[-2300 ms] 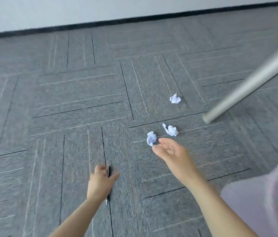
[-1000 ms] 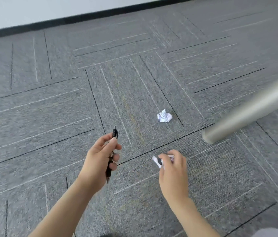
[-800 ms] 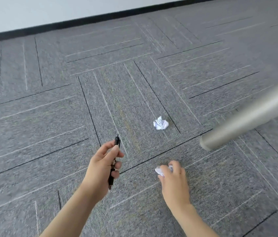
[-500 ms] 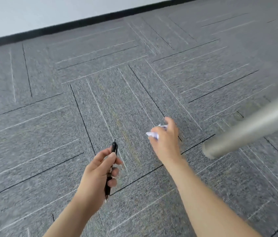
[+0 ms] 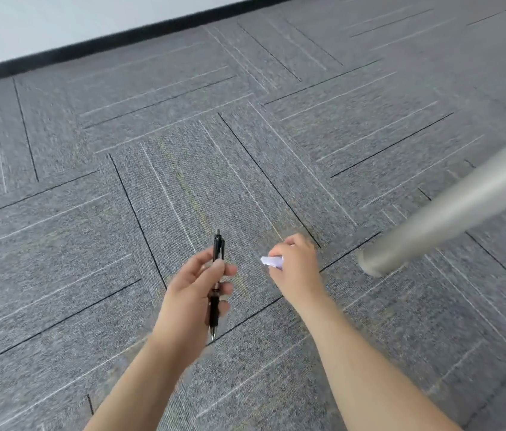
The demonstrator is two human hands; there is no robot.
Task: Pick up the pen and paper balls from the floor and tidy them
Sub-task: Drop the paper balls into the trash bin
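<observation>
Over the grey carpeted floor (image 5: 96, 250), with its dark seams and pale stripes, two bare forearms reach in from the near edge; at the far-left edge a black skirting strip (image 5: 90, 46) runs below a pale wall (image 5: 43, 17); left of centre, the left hand (image 5: 194, 289) is curled about one black pen (image 5: 217, 284), thumb and fingers (image 5: 227, 270) pressed on its barrel, the clip end standing up past the knuckles and the metal tip pointing down toward the wrist, the pen held clear of the floor; just to its right, apart from it, the right hand (image 5: 297, 269) is closed over crumpled white paper (image 5: 272, 261), of which one small wad shows at the thumb side; how many paper balls sit inside the fist cannot be told, since the palm hides them; no other paper lies on the carpet in view; further right, one silver metal leg (image 5: 450, 206) slants down from the right edge, its round foot (image 5: 373, 264) meeting the floor near the right hand without touching it.
</observation>
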